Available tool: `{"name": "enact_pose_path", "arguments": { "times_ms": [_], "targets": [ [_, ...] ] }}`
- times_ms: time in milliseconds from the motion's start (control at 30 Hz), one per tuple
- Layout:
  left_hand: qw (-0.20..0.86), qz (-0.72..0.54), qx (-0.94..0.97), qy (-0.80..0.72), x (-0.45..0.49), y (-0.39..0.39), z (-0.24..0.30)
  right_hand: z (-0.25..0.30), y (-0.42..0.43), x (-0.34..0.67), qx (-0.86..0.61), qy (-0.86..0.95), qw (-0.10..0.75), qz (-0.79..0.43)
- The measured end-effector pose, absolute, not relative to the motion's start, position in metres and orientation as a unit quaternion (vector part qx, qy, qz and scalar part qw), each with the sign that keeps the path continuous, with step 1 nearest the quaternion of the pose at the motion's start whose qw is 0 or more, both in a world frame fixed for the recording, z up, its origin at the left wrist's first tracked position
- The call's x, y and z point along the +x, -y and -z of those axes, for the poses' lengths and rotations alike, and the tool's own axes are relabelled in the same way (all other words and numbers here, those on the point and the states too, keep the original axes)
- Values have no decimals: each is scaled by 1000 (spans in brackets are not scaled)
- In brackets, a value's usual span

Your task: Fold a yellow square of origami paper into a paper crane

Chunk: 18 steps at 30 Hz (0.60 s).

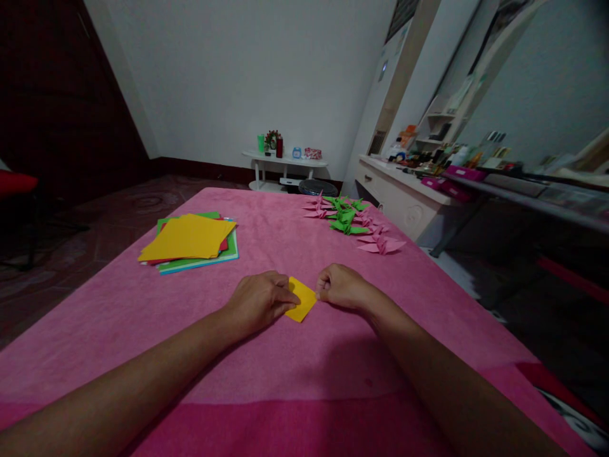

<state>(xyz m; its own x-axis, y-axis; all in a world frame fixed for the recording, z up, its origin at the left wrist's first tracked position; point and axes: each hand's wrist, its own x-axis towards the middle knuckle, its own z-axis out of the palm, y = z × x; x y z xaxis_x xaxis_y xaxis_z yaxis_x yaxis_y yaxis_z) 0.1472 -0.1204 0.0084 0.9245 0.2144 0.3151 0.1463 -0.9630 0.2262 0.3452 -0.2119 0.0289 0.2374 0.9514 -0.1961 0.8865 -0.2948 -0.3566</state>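
A small folded piece of yellow paper (303, 299) lies on the pink cloth, one corner toward me and one pointing right. My left hand (261, 297) grips its left side, thumb on top and the other fingers partly hidden behind. My right hand (343, 287) is curled at the paper's right corner, the fingertips pinched together against that corner. How much of the corner sits between those fingertips is hard to see.
A stack of coloured paper sheets (188, 238), yellow on top, lies at the left. Several pink and green folded paper cranes (345, 219) sit at the far right of the pink cloth (266, 362). Beyond stand a low white shelf (285, 158) and a dresser (404, 190).
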Motion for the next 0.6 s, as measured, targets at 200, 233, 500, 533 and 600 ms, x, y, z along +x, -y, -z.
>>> {"name": "enact_pose_path", "arguments": {
  "times_ms": [200,233,500,533,600],
  "targets": [
    [27,-150,984,-89,150,127,-12,-33,234,325,-806,586,83,3],
    [24,-149,985,-88,151,127,-12,-31,240,315,-788,609,78,36],
    [40,-147,986,-68,150,125,-10,1,276,270,-705,699,1,125],
    [41,-148,986,-69,150,125,-10,0,276,272,-703,701,-8,123],
    [39,-152,985,-69,150,125,-10,-4,275,278,-705,700,-30,109]
  ]
}}
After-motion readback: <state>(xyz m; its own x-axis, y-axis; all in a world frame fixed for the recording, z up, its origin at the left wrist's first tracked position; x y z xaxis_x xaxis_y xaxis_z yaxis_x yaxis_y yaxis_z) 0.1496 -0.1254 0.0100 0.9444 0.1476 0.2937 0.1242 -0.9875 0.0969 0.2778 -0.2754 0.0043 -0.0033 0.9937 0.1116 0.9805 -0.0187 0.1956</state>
